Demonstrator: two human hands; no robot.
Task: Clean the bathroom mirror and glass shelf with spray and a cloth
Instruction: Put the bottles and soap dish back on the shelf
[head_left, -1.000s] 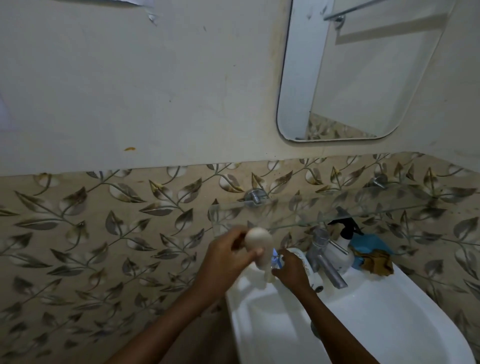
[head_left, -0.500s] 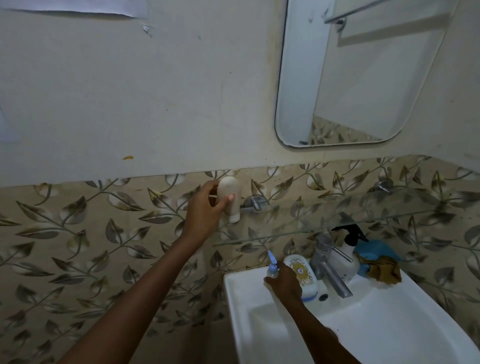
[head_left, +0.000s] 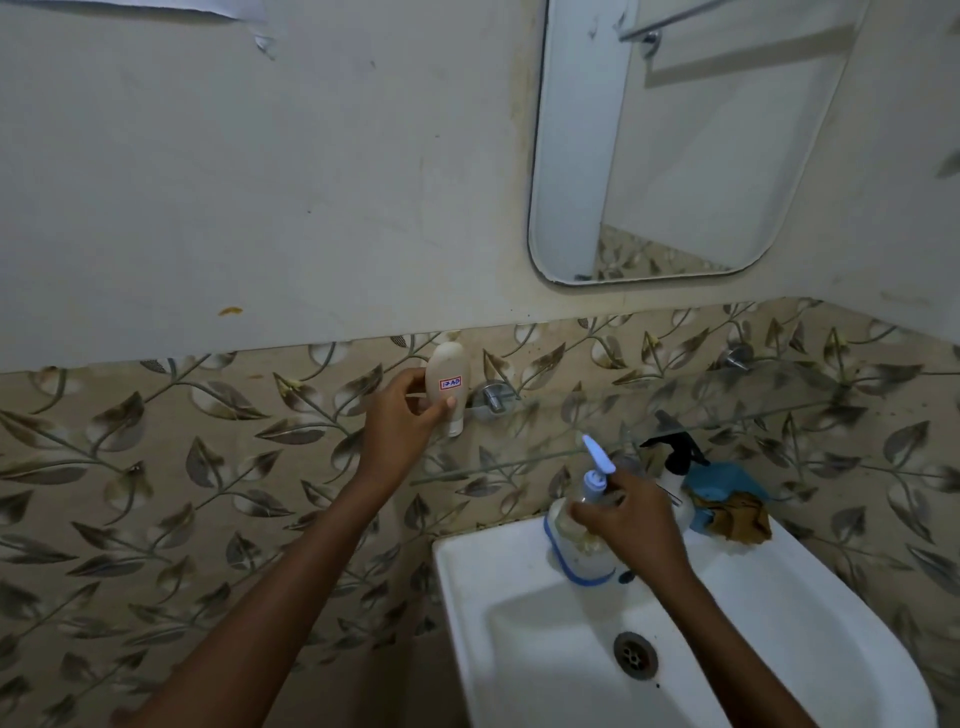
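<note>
Fingers (head_left: 413, 374) of the left hand (head_left: 400, 415) wrap the cream tube (head_left: 449, 369), cap down, at the glass shelf's (head_left: 545, 441) left end by the bracket (head_left: 491, 397). The right hand (head_left: 634, 519) grips the pump soap bottle (head_left: 576, 545), tilted over the sink (head_left: 779, 597) rim, with the spray bottle (head_left: 675, 457) and blue cloth (head_left: 727, 480) behind it. Risk: the tube, let go on its narrow cap so near the glass edge, tips off, and the one-handed pump bottle could slip into the basin. Versus half a second ago: tube in roughly the same spot, pump bottle now raised, nozzle higher.

A white sink (head_left: 519, 649) has a metal drain (head_left: 635, 656) in its bowl. At the sink's back rim is a pump bottle (head_left: 576, 540). Up and left of the sink, a cream tube (head_left: 448, 374) points cap-down before leaf-patterned tiles (head_left: 156, 467).
</note>
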